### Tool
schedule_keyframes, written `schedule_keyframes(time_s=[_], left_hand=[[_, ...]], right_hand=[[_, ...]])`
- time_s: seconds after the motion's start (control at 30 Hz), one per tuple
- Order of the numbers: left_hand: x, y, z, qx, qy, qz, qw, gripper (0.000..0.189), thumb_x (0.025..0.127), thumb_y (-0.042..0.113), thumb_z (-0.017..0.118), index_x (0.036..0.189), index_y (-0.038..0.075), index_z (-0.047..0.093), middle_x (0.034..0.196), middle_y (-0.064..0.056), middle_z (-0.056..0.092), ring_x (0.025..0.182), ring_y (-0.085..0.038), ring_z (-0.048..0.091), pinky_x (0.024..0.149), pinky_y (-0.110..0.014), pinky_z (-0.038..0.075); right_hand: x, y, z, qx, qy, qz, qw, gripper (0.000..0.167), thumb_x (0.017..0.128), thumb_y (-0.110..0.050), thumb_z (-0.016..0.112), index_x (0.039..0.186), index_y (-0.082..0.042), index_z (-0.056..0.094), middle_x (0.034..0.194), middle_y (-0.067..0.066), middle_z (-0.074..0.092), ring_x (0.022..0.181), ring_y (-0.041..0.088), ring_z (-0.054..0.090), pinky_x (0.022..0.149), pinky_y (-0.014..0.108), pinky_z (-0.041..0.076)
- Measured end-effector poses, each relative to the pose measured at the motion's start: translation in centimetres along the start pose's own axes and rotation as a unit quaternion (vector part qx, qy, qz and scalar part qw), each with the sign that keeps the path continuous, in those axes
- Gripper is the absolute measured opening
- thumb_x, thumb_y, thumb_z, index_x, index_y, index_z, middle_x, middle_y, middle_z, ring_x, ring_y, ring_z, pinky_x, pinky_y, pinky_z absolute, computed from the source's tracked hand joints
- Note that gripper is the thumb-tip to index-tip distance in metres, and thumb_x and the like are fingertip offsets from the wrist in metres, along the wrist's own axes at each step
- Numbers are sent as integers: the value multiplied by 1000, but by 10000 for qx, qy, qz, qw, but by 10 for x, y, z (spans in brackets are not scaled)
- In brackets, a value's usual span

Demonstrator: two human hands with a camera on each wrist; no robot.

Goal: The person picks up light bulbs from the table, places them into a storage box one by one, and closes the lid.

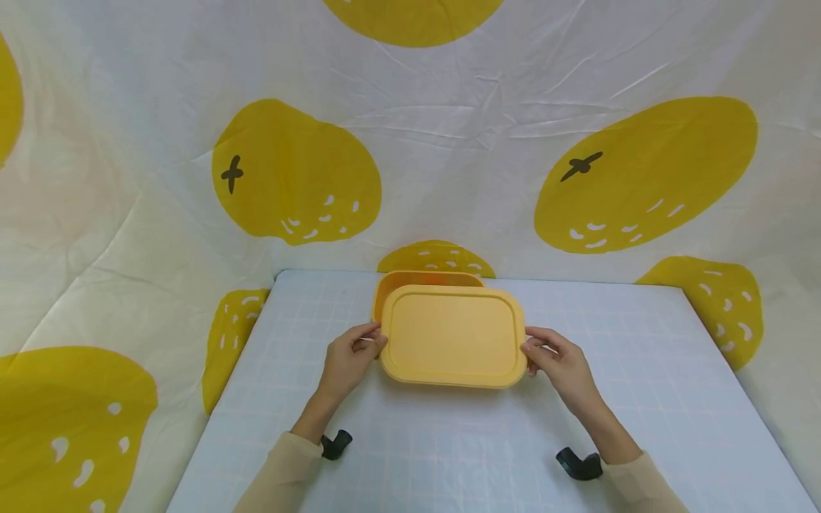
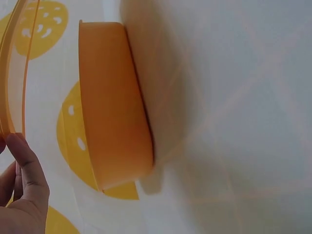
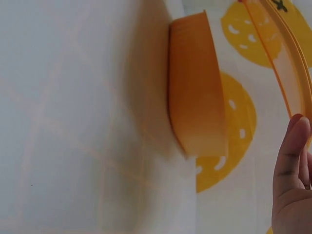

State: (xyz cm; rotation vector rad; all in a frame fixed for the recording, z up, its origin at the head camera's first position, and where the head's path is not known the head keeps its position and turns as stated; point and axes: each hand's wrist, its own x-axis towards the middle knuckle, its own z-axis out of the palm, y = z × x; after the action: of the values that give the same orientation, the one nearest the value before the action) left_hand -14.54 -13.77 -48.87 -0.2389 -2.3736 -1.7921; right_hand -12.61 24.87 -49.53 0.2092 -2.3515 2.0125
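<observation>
A flat yellow lid (image 1: 454, 335) with rounded corners is held up between both hands, one at each short end. My left hand (image 1: 351, 360) pinches its left edge between thumb and fingers, and my right hand (image 1: 564, 367) pinches the right edge. Behind and below the lid, a deeper orange-yellow container (image 1: 426, 278) sits on the table, its far rim and left corner showing past the lid. Both wrist views show air between the raised lid and the container (image 2: 114, 107). In the right wrist view the thumb lies against the lid's rim (image 3: 287, 58).
The table (image 1: 442, 456) has a pale cloth with a faint grid. A white curtain (image 1: 449, 178) printed with yellow fruit hangs along its back edge and sides. Black curved pieces (image 1: 580, 464) show beside each wrist.
</observation>
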Motion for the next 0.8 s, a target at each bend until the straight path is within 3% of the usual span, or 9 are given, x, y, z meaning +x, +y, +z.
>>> schedule_keyframes(time_s=[0.23,0.33,0.57,0.8], left_hand=[[4,30,-8,241,46,57,9997,32,94,4,70,122,-10,65,102,-19,70,84,-30,72,68,-25,58],[7,31,-10,266,157,120,9995,30,94,5,70,120,-9,67,102,-19,70,82,-27,72,68,-24,58],[28,-10,-13,234,482,150,9985,30,93,22,75,117,3,73,100,-11,73,79,-22,72,66,-25,58],[44,-13,-15,398,695,228,9965,27,93,21,74,115,4,75,98,-5,73,79,-17,71,66,-25,58]], right_hand=[[14,-1,8,36,54,-9,10000,41,97,-18,69,132,3,60,100,19,64,72,22,66,60,34,58],[21,0,12,22,132,27,9999,41,97,-18,69,132,2,61,100,18,65,72,25,66,59,35,58],[39,-3,20,-58,298,-1,9995,41,97,-24,70,130,0,63,98,17,65,69,22,64,58,32,58],[60,-6,28,-7,413,4,9991,39,97,-20,69,129,2,63,95,16,66,66,18,63,60,28,57]])
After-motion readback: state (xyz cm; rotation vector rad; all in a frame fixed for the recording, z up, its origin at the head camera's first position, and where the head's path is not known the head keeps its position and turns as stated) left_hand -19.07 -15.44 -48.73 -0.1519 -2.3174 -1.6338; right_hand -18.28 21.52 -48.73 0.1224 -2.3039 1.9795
